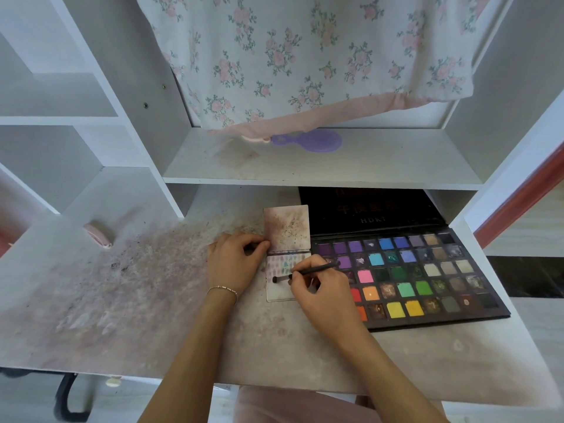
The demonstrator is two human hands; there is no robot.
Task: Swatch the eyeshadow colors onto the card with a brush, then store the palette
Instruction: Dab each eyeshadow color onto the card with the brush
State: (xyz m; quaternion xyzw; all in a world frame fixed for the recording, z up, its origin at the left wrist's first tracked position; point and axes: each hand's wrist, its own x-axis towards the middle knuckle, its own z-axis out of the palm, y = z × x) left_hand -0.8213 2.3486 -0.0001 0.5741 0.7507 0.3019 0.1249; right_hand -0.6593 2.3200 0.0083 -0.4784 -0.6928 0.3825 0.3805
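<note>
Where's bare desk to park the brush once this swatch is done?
Widest bare patch: desk left of the left hand, stained, up to the pink object. Another strip runs along the front edge below the palette. The shelf right of the purple mirror is open too. Crowded: around the card, where the right hand works the brush.

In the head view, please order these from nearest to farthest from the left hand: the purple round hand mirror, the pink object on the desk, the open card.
From the left hand:
1. Open white swatch card, touching its fingers, right.
2. Pink object, left on the desk.
3. Purple round hand mirror, upper shelf.
</note>
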